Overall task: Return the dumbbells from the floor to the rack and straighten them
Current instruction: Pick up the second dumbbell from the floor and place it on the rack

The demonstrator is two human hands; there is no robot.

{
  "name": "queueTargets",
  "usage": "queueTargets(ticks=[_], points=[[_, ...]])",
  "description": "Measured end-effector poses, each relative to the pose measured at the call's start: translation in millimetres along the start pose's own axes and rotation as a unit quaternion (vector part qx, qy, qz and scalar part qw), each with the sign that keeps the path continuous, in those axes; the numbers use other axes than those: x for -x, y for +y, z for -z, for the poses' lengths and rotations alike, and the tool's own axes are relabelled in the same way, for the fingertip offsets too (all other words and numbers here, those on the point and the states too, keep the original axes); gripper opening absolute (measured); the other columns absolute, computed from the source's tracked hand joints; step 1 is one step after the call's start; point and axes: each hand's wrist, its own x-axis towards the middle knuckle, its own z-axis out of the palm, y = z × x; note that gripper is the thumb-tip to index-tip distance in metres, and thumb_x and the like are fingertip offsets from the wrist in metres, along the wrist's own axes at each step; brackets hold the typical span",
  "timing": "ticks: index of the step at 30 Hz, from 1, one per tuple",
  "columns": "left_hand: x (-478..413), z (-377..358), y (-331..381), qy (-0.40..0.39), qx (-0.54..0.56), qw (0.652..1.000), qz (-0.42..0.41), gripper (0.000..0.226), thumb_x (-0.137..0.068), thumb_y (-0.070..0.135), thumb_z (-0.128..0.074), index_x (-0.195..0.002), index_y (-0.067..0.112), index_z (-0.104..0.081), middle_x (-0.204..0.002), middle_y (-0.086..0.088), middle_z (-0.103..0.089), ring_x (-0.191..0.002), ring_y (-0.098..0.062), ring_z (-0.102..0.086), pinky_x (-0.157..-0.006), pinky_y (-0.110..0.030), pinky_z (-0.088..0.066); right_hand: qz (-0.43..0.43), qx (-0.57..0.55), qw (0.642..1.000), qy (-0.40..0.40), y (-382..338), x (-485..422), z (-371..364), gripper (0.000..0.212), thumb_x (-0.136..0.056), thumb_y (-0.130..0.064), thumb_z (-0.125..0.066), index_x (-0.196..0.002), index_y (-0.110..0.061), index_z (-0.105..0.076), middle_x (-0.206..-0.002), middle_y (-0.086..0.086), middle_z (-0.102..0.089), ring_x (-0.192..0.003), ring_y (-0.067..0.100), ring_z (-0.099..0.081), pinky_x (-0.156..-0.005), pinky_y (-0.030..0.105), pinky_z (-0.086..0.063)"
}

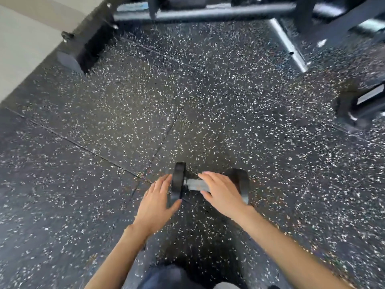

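Toward the near edge of the floor (104, 122), both hands were stretched down to one dumbbell (194, 184). The left hand (160, 198) was held with straight, slightly spread fingers beside the outer face of the dumbbell's left head. It was released, and because of the blur I could not tell if it touched. The right hand (221, 190) was flat over the handle and hid part of the right head, its fingers straight and its thumb spread out below the bar. It too was released and did not yet grasp anything. Both forearms were bare, and between them a knee (173, 276) in dark cloth showed.

The dumbbell lay on the floor with its handle running left to right, well apart from the rack (208, 14) at the far edge. The floor was made of black rubber tiles with white and grey flecks, and thin seams met just left of the dumbbell. A pale smooth surface (20, 38) filled the far left corner.

The rack was of dark metal tubes, with one silver foot bar (287, 44). The dumbbell's heads were black and round, and its handle was grey metal.
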Motion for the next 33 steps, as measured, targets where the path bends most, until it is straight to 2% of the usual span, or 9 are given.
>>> queueTargets(ticks=[5,10,13,16,20,24,28,33], points=[[-9,-24,-14,-0.026,0.083,0.996,-0.007,0.076,-0.089,0.046,-0.053,-0.148,0.015,-0.016,-0.15,-0.001,-0.032,-0.138,-0.019,-0.03,-0.112,-0.035,-0.029,-0.023,0.033,0.999,-0.02,10,-15,-34,0.049,-0.093,-0.038,-0.046,-0.137,-0.021,-0.035,-0.132,-0.002,-0.05,-0.119,0.019,-0.046,-0.097,0.035,-0.034],[-13,-31,-14,-0.012,0.223,0.975,0.01,0.078,-0.082,0.049,-0.06,-0.145,0.023,-0.023,-0.137,0.009,-0.042,-0.124,-0.01,-0.046,-0.099,-0.036,-0.043,-0.036,0.073,0.996,0.029,18,-21,-43,0.048,-0.087,-0.055,-0.048,-0.121,-0.022,-0.052,-0.105,-0.003,-0.064,-0.096,0.019,-0.06,-0.078,0.034,-0.044],[-14,-35,-16,-0.009,0.318,0.948,0.031,0.08,-0.075,0.051,-0.064,-0.143,0.027,-0.028,-0.134,0.012,-0.045,-0.122,-0.008,-0.048,-0.101,-0.041,-0.043,-0.019,0.075,0.997,0.023,21,-25,-41,0.048,-0.086,-0.059,-0.046,-0.121,-0.027,-0.049,-0.1,-0.004,-0.064,-0.094,0.019,-0.06,-0.073,0.032,-0.042],[-15,-39,-18,-0.006,0.376,0.926,0.038,0.078,-0.075,0.045,-0.07,-0.141,0.031,-0.032,-0.137,0.01,-0.045,-0.125,-0.009,-0.046,-0.102,-0.044,-0.042,-0.007,0.051,0.999,-0.006,22,-30,-34,0.048,-0.086,-0.06,-0.046,-0.125,-0.031,-0.044,-0.099,-0.002,-0.064,-0.089,0.022,-0.061,-0.066,0.031,-0.037],[-17,-39,-16,0.001,0.418,0.908,0.034,0.073,-0.075,0.041,-0.072,-0.138,0.038,-0.035,-0.139,0.011,-0.042,-0.13,-0.012,-0.041,-0.102,-0.038,-0.042,-0.016,0.019,0.999,-0.038,22,-28,-31,0.046,-0.084,-0.062,-0.047,-0.118,-0.031,-0.046,-0.092,-0.002,-0.065,-0.083,0.023,-0.062,-0.059,0.03,-0.034],[-14,-40,-14,-0.047,0.482,0.873,0.06,0.08,-0.067,0.042,-0.075,-0.135,0.046,-0.034,-0.139,0.003,-0.043,-0.128,-0.014,-0.043,-0.103,-0.036,-0.042,-0.023,-0.008,0.995,-0.094,19,-20,-33,0.044,-0.083,-0.065,-0.046,-0.107,-0.029,-0.046,-0.09,-0.002,-0.065,-0.084,0.024,-0.062,-0.059,0.033,-0.04],[0,-37,-6,-0.065,0.512,0.854,0.066,0.088,-0.065,0.044,-0.078,-0.14,0.039,-0.031,-0.142,0.005,-0.043,-0.131,-0.013,-0.041,-0.106,-0.036,-0.04,-0.033,-0.017,0.994,-0.101,11,-2,-31,0.044,-0.08,-0.071,-0.043,-0.098,-0.031,-0.044,-0.083,-0.004,-0.065,-0.077,0.023,-0.062,-0.054,0.032,-0.037],[19,-11,15,-0.052,0.545,0.834,0.071,0.095,-0.064,0.059,-0.075,-0.143,0.032,-0.031,-0.146,0.003,-0.038,-0.133,-0.015,-0.041,-0.107,-0.037,-0.037,-0.035,-0.01,0.995,-0.091,-11,20,-2,0.047,-0.076,-0.074,-0.042,-0.094,-0.031,-0.046,-0.076,-0.004,-0.065,-0.072,0.022,-0.063,-0.05,0.029,-0.033]])
